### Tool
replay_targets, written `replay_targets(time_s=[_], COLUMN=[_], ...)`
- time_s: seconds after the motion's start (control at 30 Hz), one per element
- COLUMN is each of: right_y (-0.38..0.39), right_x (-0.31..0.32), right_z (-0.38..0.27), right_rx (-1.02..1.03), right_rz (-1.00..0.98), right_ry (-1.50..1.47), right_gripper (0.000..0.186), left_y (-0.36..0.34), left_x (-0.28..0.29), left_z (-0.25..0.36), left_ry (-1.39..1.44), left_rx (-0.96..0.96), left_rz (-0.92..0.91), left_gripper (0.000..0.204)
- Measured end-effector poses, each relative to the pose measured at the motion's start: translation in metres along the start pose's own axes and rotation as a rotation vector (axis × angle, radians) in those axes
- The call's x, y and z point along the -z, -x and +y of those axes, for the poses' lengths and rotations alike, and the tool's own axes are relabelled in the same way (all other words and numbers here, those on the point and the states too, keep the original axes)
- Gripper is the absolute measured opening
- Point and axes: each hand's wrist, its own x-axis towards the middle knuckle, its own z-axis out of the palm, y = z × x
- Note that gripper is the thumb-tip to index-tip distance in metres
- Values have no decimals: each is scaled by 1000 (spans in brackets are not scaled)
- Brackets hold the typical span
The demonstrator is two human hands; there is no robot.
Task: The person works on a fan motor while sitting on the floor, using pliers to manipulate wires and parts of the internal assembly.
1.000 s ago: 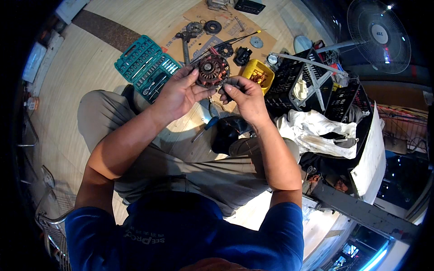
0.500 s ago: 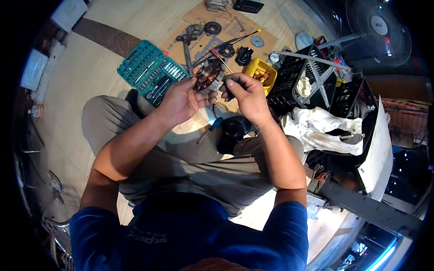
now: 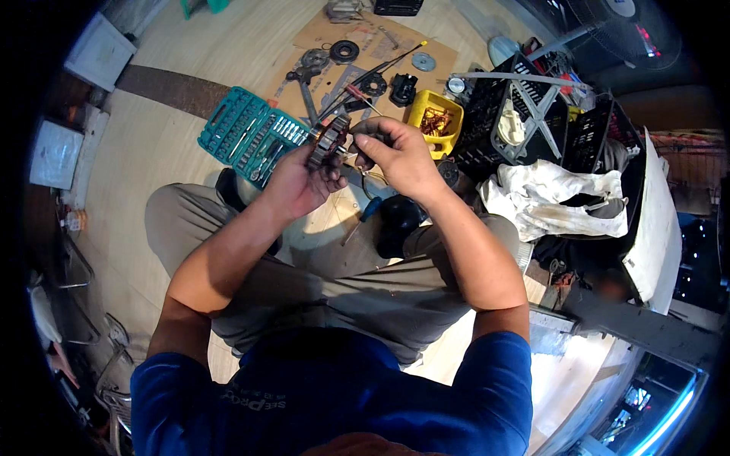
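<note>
Left hand [image 3: 300,182]: closed around a round, dark stator-like part [image 3: 328,140], which is held edge-on above the lap, over the floor's far half.
Right hand [image 3: 395,156]: closed, fingertips pinched at the near side of the part; what is pinched is too small to be told.
Held part: carried by both hands, just beside the teal socket set's right edge, clear of the floor.
Socket set [image 3: 251,135]: an open teal case with rows of sockets, laid on the wooden floor [image 3: 152,137] left of the hands.
Cardboard sheet [image 3: 346,42]: spread at the floor's far edge; 2 dark discs, a screwdriver and small parts are scattered on it.
Yellow bin [image 3: 435,121]: set just beyond the right hand, small copper-coloured pieces inside.
Black crates [image 3: 494,129]: stood right of the bin, a white cloth [image 3: 563,194] draped below them.
</note>
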Motion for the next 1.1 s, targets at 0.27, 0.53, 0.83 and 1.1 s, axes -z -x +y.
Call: replay_targets(time_s=[0.27,0.53,0.83,1.1], right_y=[4,11,13,10], right_x=[1,9,10,8], right_z=[-8,-8,11,13], right_rx=[13,-65,-77,-67], right_rz=[5,-108,-4,1], right_ry=[53,257,198,177], right_gripper=[18,18,10,10], left_y=[-4,-1,-5,-6], left_x=[7,-9,-9,0], left_z=[2,4,1,-2], left_ry=[-37,-167,-281,-306], left_rx=[-130,-318,-431,-411], left_rz=[-72,5,13,53], left_gripper=[31,26,26,29])
